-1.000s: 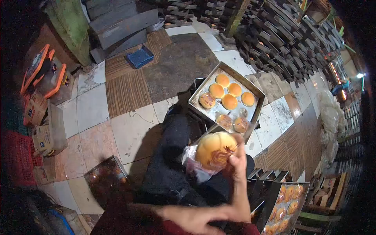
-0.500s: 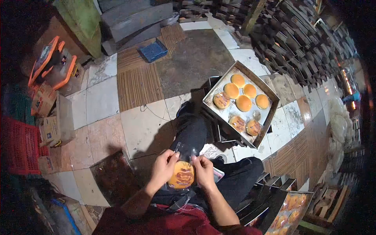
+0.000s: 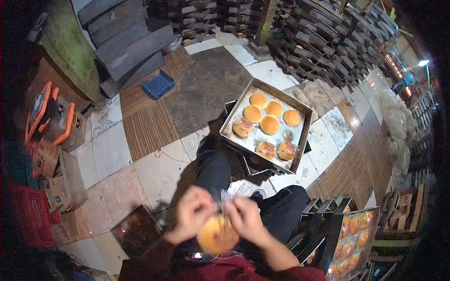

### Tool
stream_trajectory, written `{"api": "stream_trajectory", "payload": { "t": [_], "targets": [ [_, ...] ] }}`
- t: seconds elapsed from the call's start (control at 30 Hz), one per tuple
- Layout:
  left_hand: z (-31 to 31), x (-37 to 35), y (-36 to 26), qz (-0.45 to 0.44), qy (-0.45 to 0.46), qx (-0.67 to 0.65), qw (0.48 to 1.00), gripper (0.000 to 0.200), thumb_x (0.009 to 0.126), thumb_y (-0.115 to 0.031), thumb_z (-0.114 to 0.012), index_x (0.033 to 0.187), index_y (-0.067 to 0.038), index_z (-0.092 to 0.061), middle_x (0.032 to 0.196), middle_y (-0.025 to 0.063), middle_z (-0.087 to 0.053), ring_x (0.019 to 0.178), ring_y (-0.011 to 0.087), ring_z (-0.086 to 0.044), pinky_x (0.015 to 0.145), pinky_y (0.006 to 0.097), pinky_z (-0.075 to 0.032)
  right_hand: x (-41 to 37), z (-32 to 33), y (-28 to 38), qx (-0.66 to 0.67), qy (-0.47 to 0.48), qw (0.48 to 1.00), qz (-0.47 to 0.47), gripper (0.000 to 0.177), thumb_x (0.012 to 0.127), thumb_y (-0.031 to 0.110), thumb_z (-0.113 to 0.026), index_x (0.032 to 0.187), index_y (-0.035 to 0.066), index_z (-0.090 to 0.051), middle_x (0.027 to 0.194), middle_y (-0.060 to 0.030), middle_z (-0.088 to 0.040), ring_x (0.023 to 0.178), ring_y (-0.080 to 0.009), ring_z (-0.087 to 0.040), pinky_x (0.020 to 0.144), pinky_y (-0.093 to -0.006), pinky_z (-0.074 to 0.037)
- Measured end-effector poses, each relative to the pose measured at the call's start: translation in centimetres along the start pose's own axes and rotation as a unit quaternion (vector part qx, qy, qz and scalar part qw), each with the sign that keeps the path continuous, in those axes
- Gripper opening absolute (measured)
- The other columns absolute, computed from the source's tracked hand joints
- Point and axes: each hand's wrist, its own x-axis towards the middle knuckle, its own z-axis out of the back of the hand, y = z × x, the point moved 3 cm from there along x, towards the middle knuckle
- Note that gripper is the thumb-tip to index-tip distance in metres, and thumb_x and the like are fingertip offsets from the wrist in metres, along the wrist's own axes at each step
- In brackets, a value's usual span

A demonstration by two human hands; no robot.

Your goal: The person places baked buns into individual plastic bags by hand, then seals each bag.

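A round bun in a clear printed bag [image 3: 217, 235] hangs between my two hands over my lap, smeared by motion. My left hand [image 3: 193, 211] is at the bag's upper left, its fingers curled and blurred, and whether they still touch the plastic is unclear. On the upper right, my right hand [image 3: 245, 219] pinches the gathered top of the bag. Beyond my knees, a square metal tray [image 3: 303, 108] holds several plain golden buns [image 3: 269, 125] and several buns in printed bags [image 3: 286, 151].
At the lower right, another tray [image 3: 338, 229] carries several bagged buns. A dark tray [image 3: 137, 229] lies on the floor at left, a blue tray [image 3: 158, 85] farther off. A red crate [image 3: 30, 215] and cardboard boxes [image 3: 57, 191] stand at far left. Stacked trays [image 3: 323, 44] line the back.
The view has shifted, so the tray of buns appears farther left. My hands and the bagged bun sit lower in view and are now blurred, with my left hand's fingers more curled.
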Motion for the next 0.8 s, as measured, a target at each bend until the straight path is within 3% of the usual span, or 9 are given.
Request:
{"api": "stream_trajectory", "payload": {
  "t": [0.07, 0.23, 0.37, 0.5, 0.53, 0.6, 0.63, 0.7, 0.8],
  "targets": [
    [0.9, 1.0, 3.5, 0.102, -0.143, -0.074, 0.982, 0.012, 0.079, -0.004, -0.059, 0.07, 0.001, -0.052, 0.09, 0.0073, -0.053, 0.082, 0.0143, -0.05, 0.074, 0.025, -0.04, 2.4, 0.4, -4.0, 0.025, -0.143, 0.972, -0.182, 0.033, 0.091, 0.024, -0.047, 0.072, -0.002, -0.05, 0.057, -0.0168, -0.049, 0.047, -0.0233, -0.045, 0.046, -0.0361, -0.036],
    [0.0, -3.9, 8.6, 0.216, -0.288, -0.141, 0.922, 0.012, 0.083, -0.008, -0.057, 0.075, 0.001, -0.055, 0.082, 0.0048, -0.053, 0.072, 0.0113, -0.051, 0.064, 0.0241, -0.041, -2.7, -4.1, -10.1, 0.107, -0.078, 0.95, -0.281, 0.04, 0.091, 0.025, -0.049, 0.061, 0.0, -0.048, 0.052, -0.0007, -0.041, 0.053, -0.0077, -0.036, 0.048, -0.0293, -0.033],
    [-0.7, -6.9, 7.2, 0.334, -0.301, -0.104, 0.887, 0.016, 0.086, -0.014, -0.056, 0.08, 0.001, -0.057, 0.077, 0.0046, -0.056, 0.065, 0.0095, -0.051, 0.057, 0.0244, -0.04, -4.2, -2.4, -1.9, -0.12, -0.191, 0.974, -0.022, 0.023, 0.078, 0.013, -0.06, 0.1, 0.006, -0.054, 0.092, -0.0126, -0.055, 0.083, -0.0299, -0.052, 0.072, -0.0403, -0.039],
    [-0.9, -5.5, 4.7, 0.371, -0.317, -0.222, 0.844, 0.028, 0.085, -0.027, -0.056, 0.085, 0.001, -0.06, 0.084, 0.0059, -0.058, 0.071, 0.0116, -0.05, 0.068, 0.0239, -0.037, -0.8, -4.2, -1.3, -0.337, 0.033, 0.925, 0.175, 0.046, 0.075, 0.023, -0.062, 0.115, 0.009, -0.047, 0.098, -0.0135, -0.053, 0.087, -0.0325, -0.053, 0.077, -0.0397, -0.042],
    [-0.3, -5.1, 4.3, 0.278, -0.353, -0.238, 0.861, 0.032, 0.085, -0.03, -0.055, 0.088, 0.001, -0.06, 0.087, 0.0055, -0.057, 0.073, 0.0114, -0.049, 0.068, 0.0234, -0.036, 1.3, -3.5, -3.0, -0.262, 0.118, 0.958, 0.016, 0.052, 0.072, 0.024, -0.065, 0.117, 0.009, -0.045, 0.098, -0.0155, -0.055, 0.091, -0.0337, -0.054, 0.076, -0.0405, -0.044],
    [0.6, -2.8, 0.7, -0.015, -0.351, -0.236, 0.906, 0.04, 0.085, -0.037, -0.053, 0.095, 0.001, -0.06, 0.09, 0.003, -0.054, 0.077, 0.0097, -0.044, 0.067, 0.0216, -0.032, 6.0, 1.5, -5.0, -0.231, 0.102, 0.967, 0.034, 0.047, 0.072, 0.018, -0.065, 0.113, 0.006, -0.046, 0.092, -0.0171, -0.056, 0.086, -0.0342, -0.056, 0.073, -0.0436, -0.046],
    [1.2, -2.7, 0.5, -0.015, -0.353, -0.235, 0.905, 0.04, 0.085, -0.037, -0.053, 0.095, 0.001, -0.06, 0.09, 0.003, -0.054, 0.077, 0.0097, -0.044, 0.067, 0.0216, -0.032, 7.8, 5.0, -6.3, -0.25, 0.132, 0.959, -0.016, 0.046, 0.071, 0.015, -0.064, 0.113, 0.007, -0.047, 0.093, -0.0169, -0.056, 0.086, -0.0332, -0.057, 0.073, -0.0429, -0.046],
    [2.7, -2.9, 1.5, 0.131, -0.39, -0.208, 0.887, 0.034, 0.085, -0.032, -0.053, 0.098, -0.001, -0.059, 0.086, 0.0014, -0.051, 0.075, 0.0093, -0.044, 0.068, 0.0224, -0.033, 9.0, 12.4, -9.3, -0.551, -0.034, 0.833, 0.032, 0.049, 0.069, 0.013, -0.068, 0.113, 0.002, -0.049, 0.097, -0.018, -0.056, 0.093, -0.0339, -0.054, 0.078, -0.0417, -0.044],
    [2.0, -3.8, 2.9, 0.168, -0.36, -0.248, 0.884, 0.024, 0.088, -0.023, -0.051, 0.1, -0.003, -0.058, 0.083, 0.0005, -0.05, 0.074, 0.0087, -0.044, 0.067, 0.0222, -0.033, 8.1, 16.8, -5.3, -0.558, -0.256, 0.788, 0.051, 0.036, 0.066, 0.002, -0.063, 0.101, 0.0, -0.051, 0.092, -0.0181, -0.055, 0.087, -0.0349, -0.052, 0.078, -0.0459, -0.04]
  ]
}}
